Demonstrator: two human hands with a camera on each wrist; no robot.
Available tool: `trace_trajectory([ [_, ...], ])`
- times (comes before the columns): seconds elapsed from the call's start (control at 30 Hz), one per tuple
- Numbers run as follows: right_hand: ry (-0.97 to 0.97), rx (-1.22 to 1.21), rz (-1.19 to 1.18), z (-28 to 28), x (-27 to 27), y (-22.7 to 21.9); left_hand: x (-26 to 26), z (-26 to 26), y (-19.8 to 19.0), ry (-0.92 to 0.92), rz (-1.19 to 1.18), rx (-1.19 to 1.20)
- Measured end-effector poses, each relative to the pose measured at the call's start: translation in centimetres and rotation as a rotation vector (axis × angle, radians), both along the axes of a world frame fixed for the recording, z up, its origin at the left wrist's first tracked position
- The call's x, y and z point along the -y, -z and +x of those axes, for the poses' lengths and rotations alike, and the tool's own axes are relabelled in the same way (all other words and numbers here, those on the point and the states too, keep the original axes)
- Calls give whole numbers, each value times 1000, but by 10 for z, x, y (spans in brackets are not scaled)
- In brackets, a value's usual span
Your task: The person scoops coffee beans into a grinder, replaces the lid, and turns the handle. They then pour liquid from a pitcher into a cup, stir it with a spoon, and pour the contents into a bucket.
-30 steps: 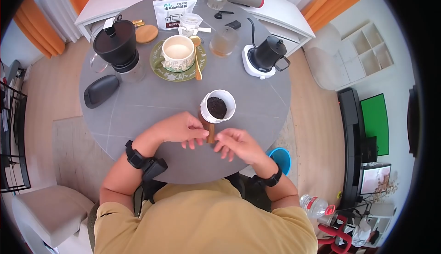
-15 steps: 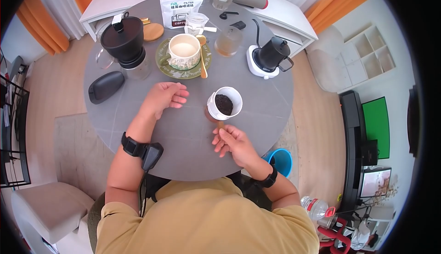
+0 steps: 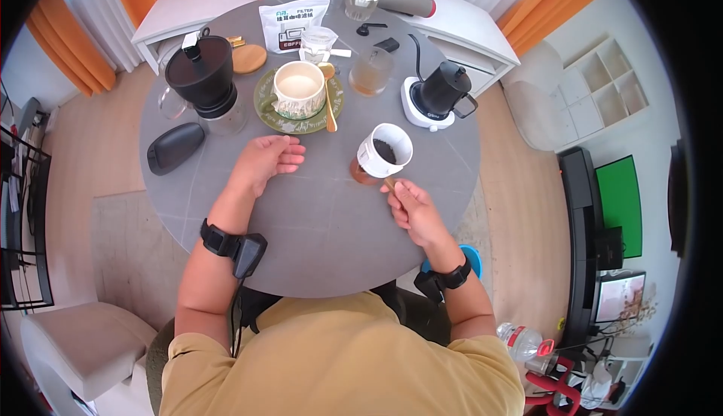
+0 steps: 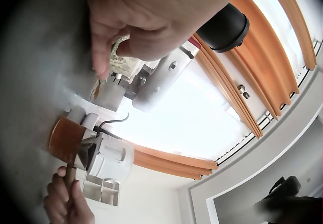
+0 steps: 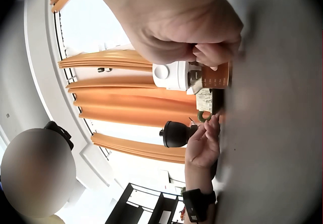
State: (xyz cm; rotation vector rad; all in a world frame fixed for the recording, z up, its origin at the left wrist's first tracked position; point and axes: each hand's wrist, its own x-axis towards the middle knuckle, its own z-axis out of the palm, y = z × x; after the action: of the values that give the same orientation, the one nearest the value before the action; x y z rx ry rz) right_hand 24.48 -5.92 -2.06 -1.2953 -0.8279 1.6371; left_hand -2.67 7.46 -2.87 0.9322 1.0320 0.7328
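Observation:
The right hand (image 3: 416,210) pinches the wooden handle (image 4: 70,176) of a glass server holding reddish-brown liquid (image 4: 66,139). On top of the server sits a white dripper (image 3: 385,149) with dark coffee grounds (image 3: 384,152) inside. The left hand (image 3: 266,161) rests at the middle left of the table, fingers relaxed and holding nothing, just below a green plate (image 3: 269,118) bearing a patterned cup (image 3: 300,104) of milky liquid. A gold spoon (image 3: 330,107) lies on that plate's right side.
A black kettle (image 3: 443,88) stands on a white scale at the right. A coffee grinder (image 3: 200,77) and a black object (image 3: 176,148) are at the left. Towards the back are a coffee bag (image 3: 292,24), a wooden lid (image 3: 248,58) and a glass (image 3: 370,71).
The left hand has moved from beside the handle to the left, near the plate. The right hand has taken the handle, and the server with the dripper has moved right and away from the body.

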Motion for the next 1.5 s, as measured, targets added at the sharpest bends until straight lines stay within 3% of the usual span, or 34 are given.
trace_trajectory([
  [0.17, 83, 56, 70, 15, -20, -2, -1, 0, 2, 10, -5, -2],
  [0.73, 78, 42, 84, 35, -45, -1, 0, 0, 4, 18, 22, -7],
  [1.1, 158, 63, 93, 37, -43, 8, -15, 6, 9, -161, -128, 276],
  [1.5, 139, 52, 94, 39, -45, 8, -21, 18, 12, -271, -106, 160],
])
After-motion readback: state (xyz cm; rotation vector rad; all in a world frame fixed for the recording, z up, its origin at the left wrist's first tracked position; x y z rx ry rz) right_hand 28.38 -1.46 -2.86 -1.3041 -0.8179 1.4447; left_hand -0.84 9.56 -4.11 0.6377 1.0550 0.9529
